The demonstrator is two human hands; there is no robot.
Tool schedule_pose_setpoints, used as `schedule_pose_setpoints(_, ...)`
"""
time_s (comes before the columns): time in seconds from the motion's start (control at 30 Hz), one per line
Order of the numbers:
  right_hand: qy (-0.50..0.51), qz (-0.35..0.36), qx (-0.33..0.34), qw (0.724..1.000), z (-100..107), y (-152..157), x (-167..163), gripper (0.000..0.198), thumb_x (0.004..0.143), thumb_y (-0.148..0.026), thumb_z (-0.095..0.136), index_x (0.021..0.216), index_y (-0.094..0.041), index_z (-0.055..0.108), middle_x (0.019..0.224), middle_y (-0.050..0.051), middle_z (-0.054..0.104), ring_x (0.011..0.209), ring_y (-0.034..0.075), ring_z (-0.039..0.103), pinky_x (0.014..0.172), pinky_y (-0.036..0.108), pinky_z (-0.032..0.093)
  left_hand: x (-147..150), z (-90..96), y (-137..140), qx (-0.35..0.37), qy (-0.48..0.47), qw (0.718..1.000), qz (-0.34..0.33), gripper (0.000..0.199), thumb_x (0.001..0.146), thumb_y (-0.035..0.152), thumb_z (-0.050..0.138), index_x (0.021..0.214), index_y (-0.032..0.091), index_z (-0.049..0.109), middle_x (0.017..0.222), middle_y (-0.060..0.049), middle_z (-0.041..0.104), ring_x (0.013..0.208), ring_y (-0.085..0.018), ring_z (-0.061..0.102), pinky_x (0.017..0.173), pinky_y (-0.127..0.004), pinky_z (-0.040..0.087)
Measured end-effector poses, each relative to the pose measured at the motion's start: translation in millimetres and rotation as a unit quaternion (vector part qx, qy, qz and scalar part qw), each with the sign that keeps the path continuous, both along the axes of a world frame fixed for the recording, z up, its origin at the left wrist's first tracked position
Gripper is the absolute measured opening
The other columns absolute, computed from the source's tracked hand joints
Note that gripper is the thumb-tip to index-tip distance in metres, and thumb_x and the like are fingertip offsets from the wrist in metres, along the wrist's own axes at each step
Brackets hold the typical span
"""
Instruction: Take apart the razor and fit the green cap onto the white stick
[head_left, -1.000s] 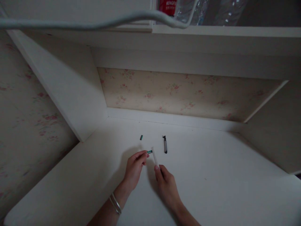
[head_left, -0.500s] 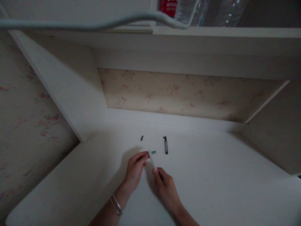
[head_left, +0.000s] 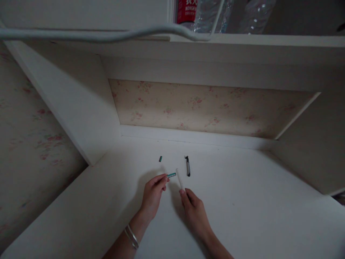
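Observation:
My left hand [head_left: 155, 192] pinches one end of a small green-and-black razor cartridge [head_left: 171, 175] between thumb and fingers, the other end pointing right. In my right hand [head_left: 195, 210] is a slim white stick [head_left: 180, 180], gripped at its lower end and slanting up and left. Its top lies just right of the cartridge's free end; whether the two touch I cannot tell. A second green-and-black razor cartridge [head_left: 160, 158] lies on the white desk beyond my left hand. To the right of the stick lies a dark razor handle [head_left: 188, 166].
The white desktop [head_left: 256, 201] runs back to floral wallpaper [head_left: 210, 106]. A white side panel [head_left: 67, 97] stands at the left. Overhead, a shelf [head_left: 242, 39] holds clear plastic bottles [head_left: 206, 16] and a red-labelled one [head_left: 186, 12]. A pale rod [head_left: 107, 35] crosses the upper left.
The white stick, which crossed over the cartridge at my left fingertips, has moved right with my right hand and stands off its end. More of the held cartridge shows.

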State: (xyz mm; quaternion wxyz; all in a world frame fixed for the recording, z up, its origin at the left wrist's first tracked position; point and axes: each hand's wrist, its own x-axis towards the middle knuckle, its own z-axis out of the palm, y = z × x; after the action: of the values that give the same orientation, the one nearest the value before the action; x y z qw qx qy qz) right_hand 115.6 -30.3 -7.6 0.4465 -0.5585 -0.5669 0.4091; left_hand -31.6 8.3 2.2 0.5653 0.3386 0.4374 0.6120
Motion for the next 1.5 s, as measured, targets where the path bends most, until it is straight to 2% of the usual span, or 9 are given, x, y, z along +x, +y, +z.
schedule_pose_setpoints(0.17, -0.014, -0.083, 0.011, 0.996, 7, 14, 42, 0.048, 0.088, -0.054, 0.041, 0.104, -0.015, 0.064, 0.068, 0.002, 0.057, 0.053, 0.016, 0.048, 0.047, 0.024, 0.038, 0, -1.4, 1, -0.014, -0.007, 1.000, -0.003, 0.033, 0.066, 0.037, 0.074, 0.090, 0.014, 0.072, 0.080, -0.007, 0.066, 0.061, -0.009, 0.045, 0.058, -0.022, 0.036)
schedule_pose_setpoints(0.3, -0.212, -0.166, 0.060, 0.961, 7, 38, 105, 0.050, 0.089, -0.049, 0.037, 0.118, -0.015, 0.061, 0.085, 0.007, 0.064, 0.067, 0.020, 0.058, 0.061, 0.027, 0.046, 0, -2.7, 1, -0.018, -0.009, 1.000, -0.011, 0.032, 0.067, 0.035, 0.074, 0.091, 0.014, 0.071, 0.080, -0.006, 0.066, 0.063, -0.009, 0.045, 0.059, -0.022, 0.036)
schedule_pose_setpoints(0.33, -0.292, -0.183, 0.062, 0.937, 7, 45, 122, 0.050, 0.091, -0.047, 0.033, 0.118, -0.015, 0.061, 0.091, 0.008, 0.065, 0.072, 0.020, 0.060, 0.066, 0.027, 0.047, 0, -3.0, 1, -0.017, -0.008, 1.000, -0.014, 0.031, 0.068, 0.035, 0.074, 0.091, 0.014, 0.071, 0.081, -0.006, 0.066, 0.063, -0.009, 0.045, 0.059, -0.022, 0.036)
schedule_pose_setpoints(0.43, -0.359, -0.217, 0.034, 0.907, 5, 63, 165, 0.044, 0.089, -0.039, 0.036, 0.116, -0.015, 0.063, 0.105, 0.012, 0.062, 0.085, 0.022, 0.060, 0.077, 0.029, 0.045, 0, -4.1, 0, -0.014, -0.004, 1.000, -0.017, 0.030, 0.068, 0.035, 0.074, 0.090, 0.015, 0.071, 0.080, -0.005, 0.065, 0.062, -0.009, 0.045, 0.059, -0.022, 0.036)
schedule_pose_setpoints(0.67, -0.449, -0.248, -0.075, 0.855, -7, 83, 214, 0.040, 0.088, -0.033, 0.038, 0.101, -0.014, 0.070, 0.103, 0.019, 0.063, 0.086, 0.030, 0.062, 0.071, 0.037, 0.045, -1, -5.5, 2, -0.021, 0.002, 1.000, -0.021, 0.030, 0.067, 0.036, 0.075, 0.089, 0.016, 0.072, 0.080, -0.006, 0.067, 0.062, -0.010, 0.046, 0.059, -0.022, 0.036)
schedule_pose_setpoints(0.87, -0.467, -0.272, -0.114, 0.834, -15, 93, 222, 0.040, 0.087, -0.035, 0.039, 0.097, -0.013, 0.072, 0.098, 0.020, 0.066, 0.084, 0.031, 0.065, 0.068, 0.036, 0.048, 0, -4.3, 1, -0.027, 0.012, 0.999, -0.021, 0.035, 0.064, 0.038, 0.076, 0.090, 0.015, 0.072, 0.078, -0.007, 0.066, 0.060, -0.010, 0.046, 0.057, -0.023, 0.036)
schedule_pose_setpoints(1.17, -0.473, -0.264, -0.100, 0.835, -12, 98, 215, 0.044, 0.089, -0.038, 0.038, 0.095, -0.011, 0.071, 0.098, 0.022, 0.065, 0.082, 0.031, 0.065, 0.065, 0.035, 0.047, 0, 2.5, -1, -0.023, 0.018, 0.999, -0.027, 0.035, 0.065, 0.039, 0.074, 0.089, 0.013, 0.072, 0.077, -0.007, 0.065, 0.059, -0.010, 0.046, 0.056, -0.023, 0.037)
schedule_pose_setpoints(1.33, -0.479, -0.229, -0.009, 0.847, 3, 87, 194, 0.040, 0.090, -0.037, 0.041, 0.111, -0.013, 0.065, 0.112, 0.019, 0.059, 0.096, 0.031, 0.059, 0.080, 0.039, 0.045, 1, 2.5, -1, -0.015, 0.035, 0.999, -0.031, 0.035, 0.063, 0.040, 0.074, 0.087, 0.014, 0.073, 0.076, -0.007, 0.066, 0.058, -0.010, 0.047, 0.056, -0.024, 0.037)
schedule_pose_setpoints(1.5, -0.431, -0.089, 0.112, 0.891, 23, 58, 121, 0.035, 0.094, -0.038, 0.039, 0.113, -0.022, 0.063, 0.108, 0.008, 0.061, 0.086, 0.019, 0.062, 0.078, 0.028, 0.049, 3, -0.3, -2, -0.013, 0.058, 0.997, -0.042, 0.034, 0.066, 0.039, 0.072, 0.089, 0.014, 0.073, 0.078, -0.008, 0.067, 0.059, -0.012, 0.048, 0.057, -0.024, 0.038)
